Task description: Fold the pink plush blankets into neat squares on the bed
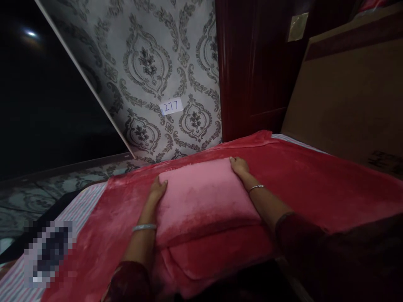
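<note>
Right sleeve (302,243): dark, nearest the camera, at lower right.
Pink bundle (201,188): plush, apparently folded, lying on the red cloth (302,176) between the two hands; its long axis runs left to right, the right end tipped slightly away from the camera.
Left hand (157,191): at the bundle's left edge near its far corner, fingers clamped there, thumb over the edge; fingertips underneath are hidden.
Right hand (239,166): fingers clamped on the far right corner, reaching farther out than the left.
Nearer hand: neither; both touch the bundle.
Striped cloth (85,201): shows beyond the red cloth's left edge.
</note>
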A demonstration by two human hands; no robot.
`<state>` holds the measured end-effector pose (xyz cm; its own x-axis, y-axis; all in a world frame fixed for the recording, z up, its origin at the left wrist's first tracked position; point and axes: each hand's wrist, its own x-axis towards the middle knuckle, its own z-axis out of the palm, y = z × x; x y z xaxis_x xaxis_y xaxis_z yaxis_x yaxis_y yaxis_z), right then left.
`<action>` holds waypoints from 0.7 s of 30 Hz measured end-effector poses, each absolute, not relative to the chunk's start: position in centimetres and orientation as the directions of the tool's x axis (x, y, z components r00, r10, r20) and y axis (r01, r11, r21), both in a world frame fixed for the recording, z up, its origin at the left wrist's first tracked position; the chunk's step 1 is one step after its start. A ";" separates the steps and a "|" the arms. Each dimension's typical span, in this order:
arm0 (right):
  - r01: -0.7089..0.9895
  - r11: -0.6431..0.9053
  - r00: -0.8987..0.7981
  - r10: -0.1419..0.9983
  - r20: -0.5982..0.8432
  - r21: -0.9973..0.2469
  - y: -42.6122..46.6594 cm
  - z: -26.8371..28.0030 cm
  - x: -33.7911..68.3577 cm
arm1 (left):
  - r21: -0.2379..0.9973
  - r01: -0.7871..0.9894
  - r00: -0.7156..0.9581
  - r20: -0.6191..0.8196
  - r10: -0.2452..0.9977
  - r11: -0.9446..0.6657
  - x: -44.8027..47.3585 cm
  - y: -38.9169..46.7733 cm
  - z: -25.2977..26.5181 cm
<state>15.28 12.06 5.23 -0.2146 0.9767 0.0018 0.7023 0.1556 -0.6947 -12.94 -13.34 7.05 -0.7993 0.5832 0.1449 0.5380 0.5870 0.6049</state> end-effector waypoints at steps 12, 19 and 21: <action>0.451 0.122 -0.396 0.915 -0.076 -0.884 14.6 5.1 17.4 | 0.950 -0.096 -0.743 -0.267 0.614 0.298 -7.6 -24.3 5.4; 0.276 0.042 -0.501 0.859 -0.106 -0.960 15.3 4.5 16.8 | 0.962 -0.238 -0.742 -0.269 0.614 0.135 -5.8 -25.7 5.4; 0.222 0.010 -0.518 0.849 -0.110 -0.975 15.2 4.6 16.7 | 0.966 -0.234 -0.750 -0.252 0.611 0.111 -5.5 -25.8 5.4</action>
